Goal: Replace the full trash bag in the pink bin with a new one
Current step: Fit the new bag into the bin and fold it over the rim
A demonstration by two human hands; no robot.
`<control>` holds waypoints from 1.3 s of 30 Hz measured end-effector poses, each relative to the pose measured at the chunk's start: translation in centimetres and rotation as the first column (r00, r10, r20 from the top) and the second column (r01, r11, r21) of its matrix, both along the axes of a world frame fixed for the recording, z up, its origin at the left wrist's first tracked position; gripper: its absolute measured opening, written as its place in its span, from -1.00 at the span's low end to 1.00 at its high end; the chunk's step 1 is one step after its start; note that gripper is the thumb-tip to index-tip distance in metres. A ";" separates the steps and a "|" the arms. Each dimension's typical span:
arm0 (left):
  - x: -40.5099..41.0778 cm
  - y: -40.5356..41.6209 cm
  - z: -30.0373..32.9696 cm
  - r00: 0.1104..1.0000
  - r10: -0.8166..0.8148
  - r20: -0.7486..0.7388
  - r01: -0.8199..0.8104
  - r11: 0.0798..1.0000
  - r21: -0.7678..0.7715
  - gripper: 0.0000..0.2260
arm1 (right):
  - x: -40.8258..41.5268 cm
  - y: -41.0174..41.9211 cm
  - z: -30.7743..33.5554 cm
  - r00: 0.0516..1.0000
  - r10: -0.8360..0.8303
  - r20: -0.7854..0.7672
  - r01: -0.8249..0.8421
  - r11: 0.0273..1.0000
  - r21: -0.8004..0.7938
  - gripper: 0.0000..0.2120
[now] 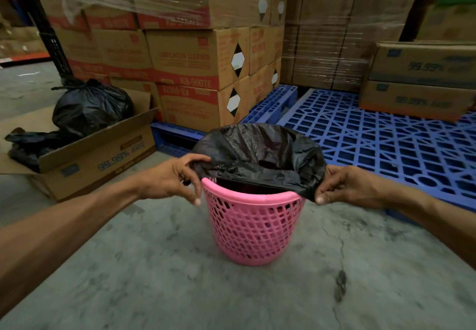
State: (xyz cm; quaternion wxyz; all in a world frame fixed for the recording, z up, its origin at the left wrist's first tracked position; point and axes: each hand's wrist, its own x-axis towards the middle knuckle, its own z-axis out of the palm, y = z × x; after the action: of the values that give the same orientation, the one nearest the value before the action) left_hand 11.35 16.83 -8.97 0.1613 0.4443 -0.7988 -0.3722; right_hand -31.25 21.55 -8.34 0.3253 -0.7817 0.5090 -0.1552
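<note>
hands [257,185] pinching black bag [260,154] edges, pink bin [253,229]

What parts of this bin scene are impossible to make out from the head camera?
- Inside of the pink plastic lattice bin: covered by the black plastic bag stretched across its rim.
- Far rim of the bin: hidden behind that bag.
- Contents of the tied black bag in the open cardboard box: opaque plastic.
- Fingertips of the left hand and right hand: partly tucked under the bag edge.
</note>
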 end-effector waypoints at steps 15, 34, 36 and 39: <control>0.4 2.2 0.7 0.992 0.115 -0.055 -0.128 0.872 -0.472 -0.74 | 1.2 0.0 -0.8 0.841 0.074 -0.535 -0.476 0.570 -0.669 -0.54; -0.8 1.7 3.5 0.997 0.045 0.066 -0.001 0.829 -0.559 -0.72 | 4.0 1.8 -1.3 0.883 0.137 -0.449 -0.441 0.569 -0.694 -0.73; -1.7 1.4 3.2 0.983 0.122 0.140 -0.030 0.847 -0.531 -0.56 | 4.2 1.8 -1.3 0.892 0.148 -0.428 -0.425 0.599 -0.678 -0.74; -2.0 1.0 2.1 0.985 0.103 0.139 -0.028 0.889 -0.457 -0.73 | 4.3 1.6 -1.0 0.894 0.165 -0.417 -0.422 0.621 -0.660 -0.75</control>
State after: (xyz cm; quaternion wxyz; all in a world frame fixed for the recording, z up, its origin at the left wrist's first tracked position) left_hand 9.37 17.83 -6.89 0.2086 0.4494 -0.8583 -0.1337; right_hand -26.99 23.18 -9.30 -0.0821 -0.9326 0.3111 -0.1634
